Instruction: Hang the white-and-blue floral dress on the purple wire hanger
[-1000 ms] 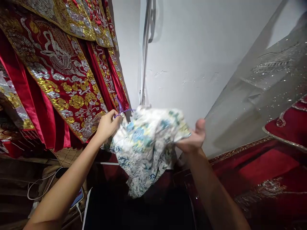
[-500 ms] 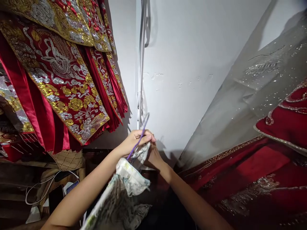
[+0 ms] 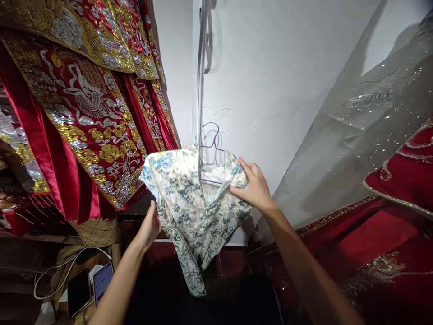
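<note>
A floral blouse (image 3: 184,203) in cream, blue and green hangs in front of me, spread over a purple wire hanger (image 3: 214,145). The hanger's hook points up beside a thin pale vertical strip (image 3: 199,90) that crosses in front of the blouse. My right hand (image 3: 255,187) grips the blouse at its right shoulder, thumb in front and fingers above and behind. My left hand (image 3: 149,230) is at the blouse's left side edge, below the shoulder, thumb stretched upward; its fingertips are partly hidden by the cloth. One long sleeve dangles at the bottom.
Red gowns with gold and silver embroidery (image 3: 98,117) hang on the left. On the right are a sparkly sheer veil-like fabric (image 3: 338,135) and a dark red beaded garment (image 3: 382,230). Two phones, one a lit phone (image 3: 102,280), and a white cable (image 3: 37,284) lie at lower left.
The blouse, bunched low earlier, is now raised and spread on the hanger. My hands have moved apart from the hanger's hook to the two sides of the blouse.
</note>
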The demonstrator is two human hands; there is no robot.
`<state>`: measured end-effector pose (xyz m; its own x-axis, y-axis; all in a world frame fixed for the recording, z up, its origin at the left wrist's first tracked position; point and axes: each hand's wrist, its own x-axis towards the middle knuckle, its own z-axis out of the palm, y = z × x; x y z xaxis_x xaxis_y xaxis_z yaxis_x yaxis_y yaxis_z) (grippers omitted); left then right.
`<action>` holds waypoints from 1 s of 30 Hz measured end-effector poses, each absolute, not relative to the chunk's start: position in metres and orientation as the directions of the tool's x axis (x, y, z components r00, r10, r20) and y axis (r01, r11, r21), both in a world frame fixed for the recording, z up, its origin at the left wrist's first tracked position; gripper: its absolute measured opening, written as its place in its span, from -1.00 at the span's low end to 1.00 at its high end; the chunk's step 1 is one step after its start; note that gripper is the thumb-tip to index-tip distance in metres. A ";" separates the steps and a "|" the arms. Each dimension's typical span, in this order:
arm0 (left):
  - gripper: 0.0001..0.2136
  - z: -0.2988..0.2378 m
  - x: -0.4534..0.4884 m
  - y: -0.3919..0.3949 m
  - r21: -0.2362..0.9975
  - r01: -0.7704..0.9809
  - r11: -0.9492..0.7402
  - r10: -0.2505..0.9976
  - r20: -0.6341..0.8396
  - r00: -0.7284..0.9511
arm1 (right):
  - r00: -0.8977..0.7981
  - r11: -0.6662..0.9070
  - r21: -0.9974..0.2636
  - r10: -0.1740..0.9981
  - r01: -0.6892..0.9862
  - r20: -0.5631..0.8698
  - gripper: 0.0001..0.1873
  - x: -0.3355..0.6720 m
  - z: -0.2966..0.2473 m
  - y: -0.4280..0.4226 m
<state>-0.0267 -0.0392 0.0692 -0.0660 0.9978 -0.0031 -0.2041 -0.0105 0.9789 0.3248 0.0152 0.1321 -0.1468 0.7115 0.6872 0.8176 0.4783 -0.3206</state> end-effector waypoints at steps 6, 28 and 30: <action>-0.51 0.020 0.001 -0.043 0.995 -0.100 -0.013 0.991 -0.001 -0.134 | -0.261 0.494 -0.196 0.707 0.847 0.658 0.09 0.287 0.167 0.017; -0.57 -0.046 0.015 -0.103 0.889 -0.432 0.152 0.881 -0.320 -0.349 | -0.291 -0.035 -0.999 0.956 -0.010 -0.030 -0.54 0.184 -0.002 -0.073; -0.56 -0.057 0.011 -0.111 0.976 -0.220 0.012 0.803 -0.140 -0.579 | -0.251 -0.070 -0.997 0.966 -0.039 -0.058 -0.54 0.194 -0.005 -0.084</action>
